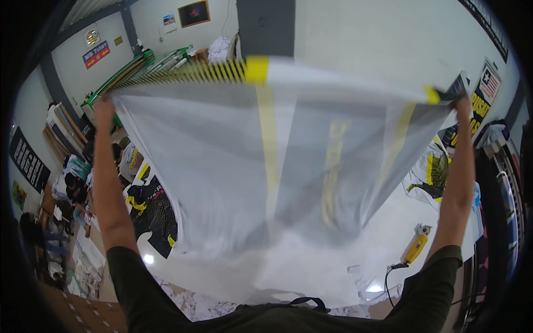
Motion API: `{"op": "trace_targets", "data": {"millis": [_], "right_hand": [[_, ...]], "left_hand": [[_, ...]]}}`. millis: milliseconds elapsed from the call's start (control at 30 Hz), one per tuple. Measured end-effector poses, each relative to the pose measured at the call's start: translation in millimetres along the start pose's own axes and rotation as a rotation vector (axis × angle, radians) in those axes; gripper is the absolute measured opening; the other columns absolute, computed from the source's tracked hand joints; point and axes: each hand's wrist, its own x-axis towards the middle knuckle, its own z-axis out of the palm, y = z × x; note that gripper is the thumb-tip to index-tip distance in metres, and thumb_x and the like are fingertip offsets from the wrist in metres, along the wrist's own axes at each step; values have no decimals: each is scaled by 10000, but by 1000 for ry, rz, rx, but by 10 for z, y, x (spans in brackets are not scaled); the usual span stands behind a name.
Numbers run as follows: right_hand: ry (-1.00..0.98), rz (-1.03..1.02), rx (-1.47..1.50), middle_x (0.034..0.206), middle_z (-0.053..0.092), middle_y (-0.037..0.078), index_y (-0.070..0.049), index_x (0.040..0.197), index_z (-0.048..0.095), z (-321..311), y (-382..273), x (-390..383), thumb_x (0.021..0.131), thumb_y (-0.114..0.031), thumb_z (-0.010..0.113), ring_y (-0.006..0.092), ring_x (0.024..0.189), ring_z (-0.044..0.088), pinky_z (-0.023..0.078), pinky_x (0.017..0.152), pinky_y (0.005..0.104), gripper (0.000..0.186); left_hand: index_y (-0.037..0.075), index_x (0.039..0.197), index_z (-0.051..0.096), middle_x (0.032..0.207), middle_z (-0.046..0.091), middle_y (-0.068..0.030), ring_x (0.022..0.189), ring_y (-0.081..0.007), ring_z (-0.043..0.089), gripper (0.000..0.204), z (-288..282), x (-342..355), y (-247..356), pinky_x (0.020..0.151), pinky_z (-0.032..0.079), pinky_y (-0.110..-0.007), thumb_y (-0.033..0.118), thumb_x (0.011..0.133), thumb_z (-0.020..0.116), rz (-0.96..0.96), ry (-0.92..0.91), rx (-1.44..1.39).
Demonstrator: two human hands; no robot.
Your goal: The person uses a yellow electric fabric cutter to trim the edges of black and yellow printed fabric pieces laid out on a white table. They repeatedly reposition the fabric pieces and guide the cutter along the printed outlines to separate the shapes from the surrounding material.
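A wide printed fabric sheet [222,139], pale grey-white with yellow stripes and a dark striped band along its top, hangs stretched between my raised arms. Gripping its upper left corner is my left hand [104,105], closed on the cloth. My right hand [461,104] is closed on the upper right corner. The sheet's lower part is blurred and hangs over the white table [250,280]. To the right on the table lies a yellow corded electric cutter [416,248], apart from the cloth.
Black-and-yellow printed fabric pieces [158,213] lie at the table's left, and more printed fabric [430,175] at the right. White scraps [194,304] litter the floor by the near edge. People [75,191] work at the far left. Fabric rolls [508,194] stand at the right.
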Motion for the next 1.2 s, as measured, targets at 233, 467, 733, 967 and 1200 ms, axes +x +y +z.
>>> {"op": "trace_targets", "data": {"millis": [233, 467, 733, 967, 1200], "right_hand": [[106, 429, 435, 1162, 663, 35, -47, 1392, 589, -1811, 512, -81, 926, -113, 693, 131, 944, 624, 502, 801, 290, 483], [-199, 533, 803, 1288, 671, 132, -14, 1423, 570, -2296, 196, -1918, 977, -45, 607, 240, 1176, 644, 484, 1042, 351, 448], [-705, 483, 415, 1184, 702, 235, -1, 1272, 636, -2022, -665, -3181, 905, -34, 625, 370, 1135, 680, 509, 969, 409, 369], [-1014, 444, 304, 1419, 558, 280, -13, 1412, 562, -1981, -808, -4245, 927, 11, 519, 408, 1352, 519, 432, 1118, 451, 487], [-1223, 533, 3, 1516, 479, 254, -69, 1498, 460, -1973, -1000, -4849, 894, -97, 540, 477, 1377, 468, 397, 1155, 530, 611]], "left_hand": [[-62, 1132, 663, 831, 664, -183, 732, -284, 594, 429, -971, 175, 744, 734, 481, -442, 332, 996, 559, 264, 404, -135], [-70, 1262, 628, 1111, 705, -209, 1016, -314, 665, 348, -925, -1425, -146, 931, 499, -403, 191, 1043, 557, 336, 119, 63], [-22, 1164, 647, 1103, 677, -208, 1091, -376, 658, 270, 68, -3253, -294, 978, 490, -434, -105, 930, 541, 267, -397, -106], [27, 1157, 669, 1091, 665, -194, 1049, -394, 644, 293, 410, -4126, -122, 897, 511, -467, -24, 874, 610, 323, -688, 22], [87, 1255, 653, 1277, 624, -124, 1217, -348, 572, 400, 320, -4725, -108, 974, 455, -511, 97, 857, 683, 292, -977, 232]]}}
